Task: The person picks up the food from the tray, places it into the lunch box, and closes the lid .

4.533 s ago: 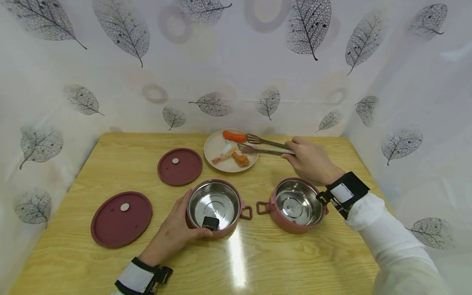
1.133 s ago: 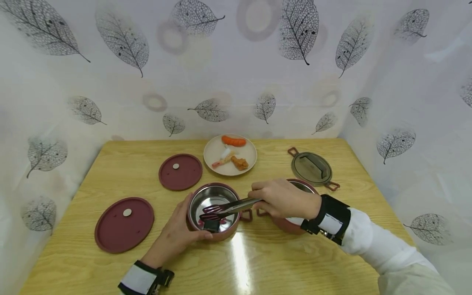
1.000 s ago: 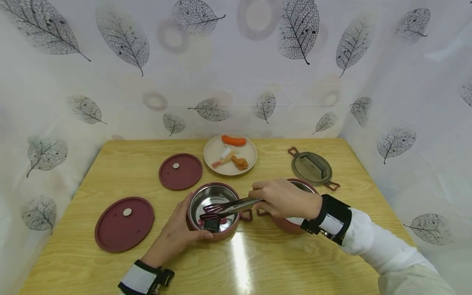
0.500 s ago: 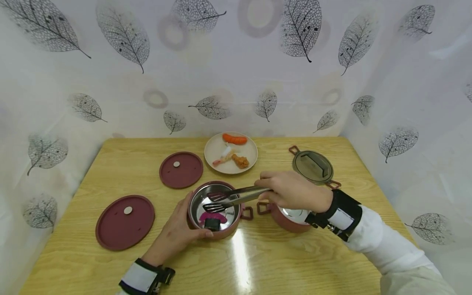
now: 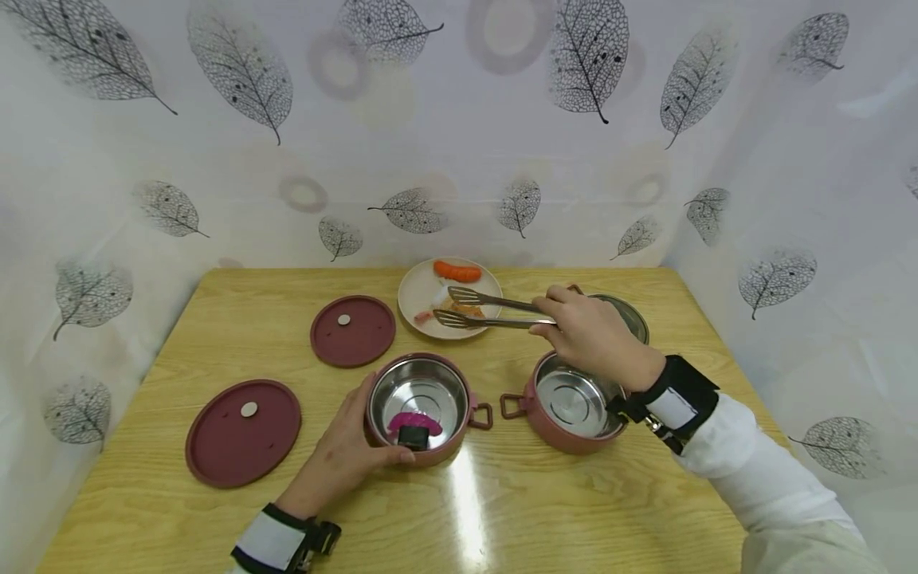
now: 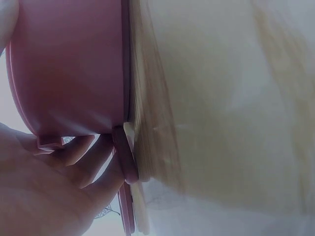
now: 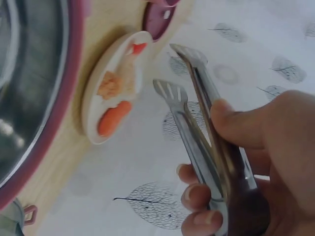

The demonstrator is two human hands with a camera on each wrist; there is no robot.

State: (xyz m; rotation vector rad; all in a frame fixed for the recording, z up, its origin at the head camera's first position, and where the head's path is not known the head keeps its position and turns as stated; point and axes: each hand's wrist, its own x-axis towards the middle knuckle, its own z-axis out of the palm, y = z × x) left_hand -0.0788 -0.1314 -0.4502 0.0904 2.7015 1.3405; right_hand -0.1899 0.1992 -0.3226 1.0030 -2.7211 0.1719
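My left hand [image 5: 344, 450] grips the left pink pot [image 5: 439, 458], thumb on the near side and fingers round the far left. The left wrist view shows the pot's outer wall [image 6: 74, 73] up close. Inside lie a magenta piece [image 5: 416, 420] with a wavy edge and a dark, blocky piece [image 5: 413, 438], perhaps a sushi roll. My right hand [image 5: 601, 339] holds metal tongs [image 5: 512, 322], their slotted ends apart and nothing between them. Those ends hover over a plate [image 5: 412, 295] bearing an orange-red sausage [image 5: 457, 273], a fried chicken piece [image 7: 109, 85], and a partly covered shrimp [image 5: 424, 316].
A second pink pot [image 5: 566, 438] stands on the right, under my right forearm, with no food visible inside. Behind it is a glass lid [image 5: 633, 317], partly hidden. Two maroon lids [image 5: 353, 343] lie on the left of the wooden table [image 5: 545, 510].
The tongs went from the plate into the left pot, where the magenta piece now lies released. They have since risen and swung back over the plate, spread apart. My left hand stayed.
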